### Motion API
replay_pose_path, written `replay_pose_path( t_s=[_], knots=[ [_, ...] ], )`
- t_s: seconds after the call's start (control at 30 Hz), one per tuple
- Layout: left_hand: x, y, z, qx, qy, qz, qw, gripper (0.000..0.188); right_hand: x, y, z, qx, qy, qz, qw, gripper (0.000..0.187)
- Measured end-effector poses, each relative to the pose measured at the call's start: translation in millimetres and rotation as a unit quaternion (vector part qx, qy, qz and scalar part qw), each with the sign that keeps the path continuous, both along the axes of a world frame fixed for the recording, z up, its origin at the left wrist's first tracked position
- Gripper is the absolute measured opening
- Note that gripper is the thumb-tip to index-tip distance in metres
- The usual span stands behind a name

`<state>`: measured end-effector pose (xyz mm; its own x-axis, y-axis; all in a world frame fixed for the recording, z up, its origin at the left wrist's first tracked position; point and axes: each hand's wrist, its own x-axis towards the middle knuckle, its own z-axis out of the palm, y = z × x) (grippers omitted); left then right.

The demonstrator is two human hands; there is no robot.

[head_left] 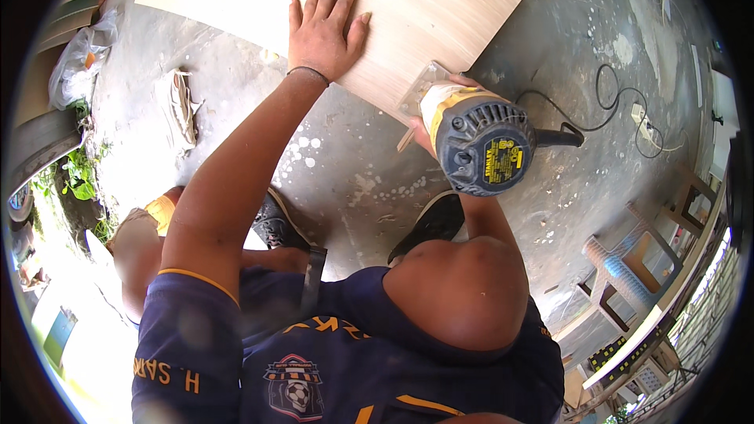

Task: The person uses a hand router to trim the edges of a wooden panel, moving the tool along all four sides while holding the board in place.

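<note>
A pale wooden board [416,8] with fine grain spreads across the top of the view. My left hand [323,41] lies flat on it near its front edge, fingers spread. At the board's right front corner, my right hand [424,138] is wrapped round a yellow and black trim router [487,141]. The router's clear base [424,86] rests at the board's edge, and its body tilts toward me. Most of my right hand is hidden behind the router, as is its bit. A sliver of wood [405,140] shows just below the corner.
A black power cord [605,118] runs from the router to a white socket block [644,119] on the paint-spotted concrete floor [345,165]. A cloth scrap [182,110] lies at left, near a plastic bag [78,63]. Cut wooden frames [628,267] stand at right. My shoes [432,224] are below the board.
</note>
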<state>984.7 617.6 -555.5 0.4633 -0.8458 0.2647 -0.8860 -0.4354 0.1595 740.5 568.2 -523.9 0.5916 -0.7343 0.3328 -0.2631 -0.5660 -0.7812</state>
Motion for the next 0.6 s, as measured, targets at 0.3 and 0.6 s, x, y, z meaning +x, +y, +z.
replay_pose_path(
  t_s=[0.3,0.6],
  knots=[
    [-1.5,-2.3,1.5,0.006,-0.003,-0.001,1.0,0.055,2.7,-31.2,-0.5,-0.114,0.078,0.025,0.99,0.067],
    [-0.3,-1.1,1.9,0.007,-0.006,-0.016,1.0,0.055,0.6,-46.1,-10.0,-0.065,0.058,0.007,0.996,0.064]
  ],
)
